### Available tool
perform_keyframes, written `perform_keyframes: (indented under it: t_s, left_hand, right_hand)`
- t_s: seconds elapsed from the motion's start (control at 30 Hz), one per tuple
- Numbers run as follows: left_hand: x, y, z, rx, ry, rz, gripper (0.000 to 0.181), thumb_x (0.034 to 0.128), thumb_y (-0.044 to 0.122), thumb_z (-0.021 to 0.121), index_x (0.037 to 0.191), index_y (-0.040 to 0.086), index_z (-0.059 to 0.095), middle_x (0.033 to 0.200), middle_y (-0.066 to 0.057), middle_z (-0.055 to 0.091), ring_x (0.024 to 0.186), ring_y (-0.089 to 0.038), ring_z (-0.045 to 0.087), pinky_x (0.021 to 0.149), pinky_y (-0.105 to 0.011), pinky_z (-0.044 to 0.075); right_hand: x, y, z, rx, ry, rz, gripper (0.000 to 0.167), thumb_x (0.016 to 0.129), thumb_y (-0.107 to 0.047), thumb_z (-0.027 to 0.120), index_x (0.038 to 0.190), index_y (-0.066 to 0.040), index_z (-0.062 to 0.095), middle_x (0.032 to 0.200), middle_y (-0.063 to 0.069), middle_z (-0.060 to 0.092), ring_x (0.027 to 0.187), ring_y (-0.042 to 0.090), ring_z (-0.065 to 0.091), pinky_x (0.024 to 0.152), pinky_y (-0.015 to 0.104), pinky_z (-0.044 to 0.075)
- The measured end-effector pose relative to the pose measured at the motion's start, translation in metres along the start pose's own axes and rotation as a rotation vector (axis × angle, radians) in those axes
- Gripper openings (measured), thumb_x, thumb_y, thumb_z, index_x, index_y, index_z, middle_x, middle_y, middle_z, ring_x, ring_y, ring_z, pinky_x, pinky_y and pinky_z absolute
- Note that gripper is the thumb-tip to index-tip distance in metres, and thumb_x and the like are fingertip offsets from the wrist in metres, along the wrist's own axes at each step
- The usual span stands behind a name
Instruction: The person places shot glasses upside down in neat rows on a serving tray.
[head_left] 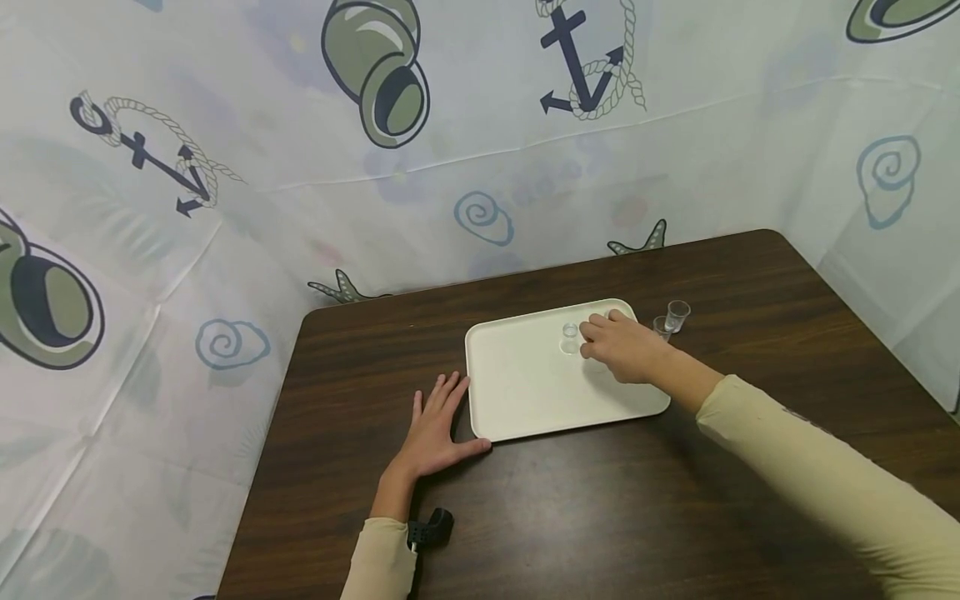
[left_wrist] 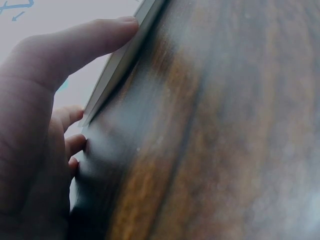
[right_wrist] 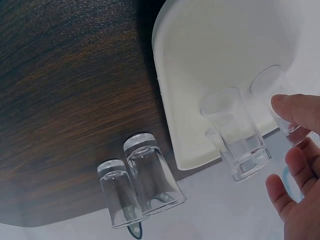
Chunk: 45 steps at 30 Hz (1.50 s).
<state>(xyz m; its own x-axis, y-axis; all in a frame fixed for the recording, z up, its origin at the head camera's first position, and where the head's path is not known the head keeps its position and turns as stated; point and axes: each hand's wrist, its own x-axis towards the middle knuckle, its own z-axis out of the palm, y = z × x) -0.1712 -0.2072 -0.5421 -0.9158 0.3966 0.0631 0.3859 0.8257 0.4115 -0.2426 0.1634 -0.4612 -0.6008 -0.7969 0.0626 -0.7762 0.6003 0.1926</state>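
My left hand (head_left: 435, 437) lies with spread fingers at the near left corner of the cream tray (head_left: 517, 383); in the left wrist view the thumb of this hand (left_wrist: 30, 115) touches the tray's rim (left_wrist: 112, 70). Over the tray's far right part, my right hand (head_left: 621, 348) is beside a small clear glass (head_left: 570, 333). The right wrist view shows the thumb and fingers of this hand (right_wrist: 305, 195) pinching that glass (right_wrist: 272, 87). Another clear glass (right_wrist: 237, 135) stands close by on the tray, mostly behind the hand in the head view.
Two more clear glasses (head_left: 678, 313) (right_wrist: 152, 175) stand close together on the dark wooden table (head_left: 360, 350), just off the tray's right side. A patterned white cloth (head_left: 480, 167) hangs behind the table and along its sides.
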Motion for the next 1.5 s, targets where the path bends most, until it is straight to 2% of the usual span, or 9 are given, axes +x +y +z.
perform_keyframes:
  t_s: [0.27,0.6,0.87,1.0,1.1,1.27,1.4,1.5]
  left_hand:
    - [0.0,-0.001,0.0,0.007,-0.014,-0.009,0.107,0.0751,0.077,0.062,0.159,0.026,0.019,0.163,-0.004,0.017,0.15,-0.027,0.007,0.113,-0.062,-0.002]
    - [0.0,-0.003,0.003,-0.013,0.017,0.029,0.106,0.0755,0.075,0.064,0.158,0.022,0.022,0.162,-0.008,0.019,0.149,-0.031,0.009,0.111,-0.066,-0.001]
    - [0.0,-0.001,0.0,-0.009,0.008,0.017,0.107,0.0749,0.075,0.065,0.158,0.022,0.022,0.162,-0.008,0.019,0.15,-0.03,0.008,0.111,-0.066,0.001]
    - [0.0,0.001,-0.002,-0.004,-0.012,-0.001,0.107,0.0749,0.076,0.063,0.158,0.024,0.021,0.163,-0.005,0.017,0.15,-0.026,0.006,0.113,-0.063,-0.001]
    - [0.0,0.001,-0.002,-0.003,-0.018,-0.007,0.107,0.0751,0.076,0.063,0.159,0.025,0.02,0.163,-0.005,0.016,0.15,-0.025,0.005,0.113,-0.063,-0.002]
    - [0.0,0.0,-0.001,-0.003,-0.022,-0.01,0.107,0.0751,0.077,0.062,0.159,0.026,0.019,0.163,-0.005,0.016,0.15,-0.024,0.004,0.113,-0.062,-0.003]
    - [0.0,-0.002,0.001,-0.014,-0.009,0.007,0.107,0.0756,0.076,0.063,0.159,0.024,0.02,0.163,-0.006,0.017,0.15,-0.026,0.005,0.112,-0.064,-0.003]
    - [0.0,-0.003,0.003,-0.02,-0.004,0.013,0.107,0.0756,0.077,0.062,0.159,0.024,0.019,0.163,-0.006,0.017,0.15,-0.027,0.005,0.112,-0.064,-0.003]
  right_hand:
    - [0.0,0.0,-0.001,0.011,-0.005,0.004,0.025,0.078,-0.001,0.077,0.098,-0.016,0.073,0.094,0.002,0.05,0.086,0.021,0.045,0.071,0.036,0.038]
    - [-0.001,0.004,-0.007,0.055,0.008,0.028,0.029,0.079,0.001,0.074,0.103,-0.015,0.073,0.096,0.001,0.053,0.087,0.02,0.046,0.07,0.035,0.037]
    - [-0.007,0.015,-0.012,0.102,0.064,0.02,0.034,0.073,-0.018,0.082,0.106,-0.017,0.071,0.105,0.002,0.055,0.099,0.023,0.05,0.082,0.042,0.04]
    - [-0.011,0.022,-0.017,0.175,0.122,0.036,0.032,0.078,-0.027,0.078,0.107,-0.017,0.071,0.109,0.004,0.057,0.103,0.025,0.051,0.084,0.045,0.041]
    - [-0.016,0.029,-0.021,0.265,0.157,0.092,0.03,0.082,-0.031,0.075,0.109,-0.017,0.072,0.111,0.003,0.058,0.103,0.025,0.051,0.084,0.046,0.041]
    - [-0.028,0.047,-0.029,0.448,0.208,0.252,0.028,0.089,-0.032,0.069,0.113,-0.017,0.072,0.114,0.001,0.06,0.106,0.025,0.051,0.089,0.049,0.039]
    - [-0.043,0.063,-0.032,0.637,0.267,0.389,0.028,0.095,-0.027,0.063,0.119,-0.012,0.069,0.12,0.007,0.059,0.113,0.03,0.049,0.092,0.055,0.037]
    - [-0.055,0.074,-0.032,0.756,0.331,0.496,0.03,0.099,-0.024,0.058,0.121,-0.007,0.067,0.12,0.012,0.058,0.109,0.029,0.049,0.088,0.053,0.039]
